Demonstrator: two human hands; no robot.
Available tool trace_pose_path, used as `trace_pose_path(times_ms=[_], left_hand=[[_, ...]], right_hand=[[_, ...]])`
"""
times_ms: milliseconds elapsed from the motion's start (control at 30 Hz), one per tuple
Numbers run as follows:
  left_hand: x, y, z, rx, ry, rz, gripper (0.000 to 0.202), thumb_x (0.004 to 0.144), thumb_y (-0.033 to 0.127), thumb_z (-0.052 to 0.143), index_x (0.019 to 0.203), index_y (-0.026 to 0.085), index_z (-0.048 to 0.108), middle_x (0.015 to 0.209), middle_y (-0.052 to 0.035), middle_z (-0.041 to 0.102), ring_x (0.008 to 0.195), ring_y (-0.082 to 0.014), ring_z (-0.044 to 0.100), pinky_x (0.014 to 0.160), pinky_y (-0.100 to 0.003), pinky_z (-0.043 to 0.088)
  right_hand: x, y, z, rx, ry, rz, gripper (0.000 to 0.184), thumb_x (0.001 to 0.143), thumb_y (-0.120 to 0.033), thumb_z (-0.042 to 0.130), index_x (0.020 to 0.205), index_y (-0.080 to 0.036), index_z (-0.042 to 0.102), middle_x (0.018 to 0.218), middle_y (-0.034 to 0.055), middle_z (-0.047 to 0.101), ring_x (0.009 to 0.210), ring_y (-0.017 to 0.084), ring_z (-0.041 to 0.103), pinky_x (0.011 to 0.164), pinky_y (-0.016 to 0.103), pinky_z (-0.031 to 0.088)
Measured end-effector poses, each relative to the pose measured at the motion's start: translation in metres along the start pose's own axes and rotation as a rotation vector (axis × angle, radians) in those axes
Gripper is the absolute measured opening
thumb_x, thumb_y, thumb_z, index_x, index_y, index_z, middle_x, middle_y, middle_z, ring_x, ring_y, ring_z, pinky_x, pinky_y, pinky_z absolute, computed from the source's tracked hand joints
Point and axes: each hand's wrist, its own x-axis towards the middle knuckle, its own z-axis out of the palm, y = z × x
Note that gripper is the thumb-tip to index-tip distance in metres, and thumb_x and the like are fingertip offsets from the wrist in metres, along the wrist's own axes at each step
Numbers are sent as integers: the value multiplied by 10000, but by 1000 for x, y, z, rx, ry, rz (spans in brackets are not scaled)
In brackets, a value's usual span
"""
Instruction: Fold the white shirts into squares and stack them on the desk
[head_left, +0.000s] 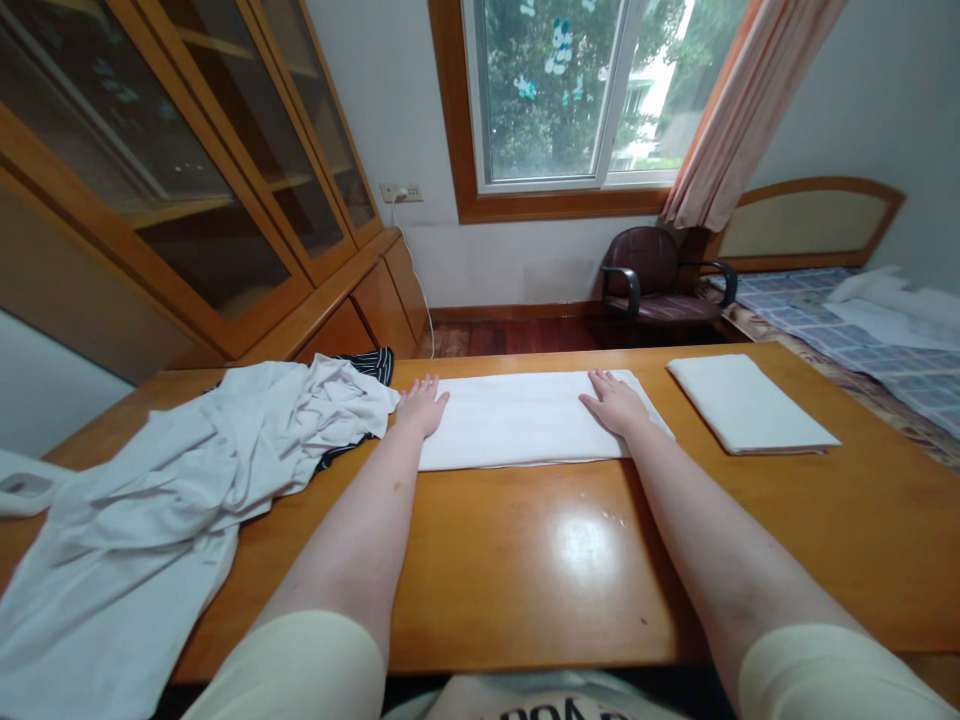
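A white cloth, folded into a long flat strip, lies across the middle of the wooden table. My left hand rests flat on its left end, fingers spread and pointing away from me. On the strip's right end lies my right hand, palm down with the fingers apart. Neither hand grips anything. To the right is a second white cloth, folded into a neat flat rectangle. A rumpled heap of white clothing spreads over the table's left side, near my left forearm.
Black-and-white striped fabric shows from under the heap. The wooden table reaches to my body. Beyond it stand a glass-door cabinet at left, an armchair under the window, and a bed at right.
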Motion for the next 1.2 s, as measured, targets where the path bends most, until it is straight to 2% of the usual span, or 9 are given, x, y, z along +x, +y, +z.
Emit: trace_pose_path(times_ms=[200,367,600,700,833,900,1000,1100,1200], left_hand=[[-2,1,0,1,8,-8,647,922,466,180,1481,140,201,1546,-87,176,1418,-272,146,1132,-501,125],[-10,4,-1,8,-54,-42,679,914,491,178,1491,133,158,1555,-85,131,1419,-314,108,1125,-532,115],[-45,3,4,48,29,-32,640,925,471,199,1478,149,220,1542,-113,195,1416,-293,147,1130,-492,138],[-61,2,5,47,51,-7,617,928,462,211,1469,167,250,1536,-111,216,1413,-291,164,1124,-503,154],[-76,1,6,-4,75,-48,645,913,481,281,1469,155,243,1539,-138,193,1404,-305,193,1119,-511,169],[-80,0,4,-62,118,-80,685,902,472,331,1469,105,213,1533,-177,186,1402,-305,198,1126,-483,175],[-89,-5,-1,-221,158,-152,709,893,426,384,1465,67,170,1506,-202,252,1394,-296,228,1125,-450,209],[-107,-11,-6,-455,117,-255,744,858,412,468,1465,94,178,1492,-193,292,1374,-292,281,1115,-435,248],[-136,-16,-4,-714,110,-328,718,823,417,534,1441,161,271,1490,-156,316,1361,-279,316,1109,-417,271]], right_hand=[[1,1,1,-11,16,20,668,922,-527,278,1452,-121,307,1513,110,282,1397,224,222,1122,366,186],[4,3,-1,-49,-21,46,712,915,-551,273,1462,-95,264,1524,147,233,1406,232,196,1123,381,177],[5,11,1,-64,-32,-16,708,909,-555,289,1463,-115,266,1526,131,236,1408,213,191,1134,374,155],[4,13,1,-66,-36,-39,706,906,-553,299,1460,-116,274,1524,127,244,1409,213,188,1135,372,160],[4,14,0,-67,-18,-76,692,905,-532,317,1454,-112,287,1521,133,252,1408,218,191,1132,365,172],[3,13,-1,-72,1,-87,684,902,-513,342,1446,-102,299,1524,141,240,1411,229,178,1135,378,159],[-3,6,-5,-83,51,-70,677,888,-462,401,1436,-77,305,1530,167,206,1416,257,149,1138,419,132],[-17,-11,-9,-26,89,-53,690,864,-430,452,1437,-77,300,1534,170,189,1414,269,154,1133,412,166],[-35,-38,-11,91,43,-101,694,851,-444,477,1434,-103,315,1532,155,205,1410,260,178,1127,398,203]])
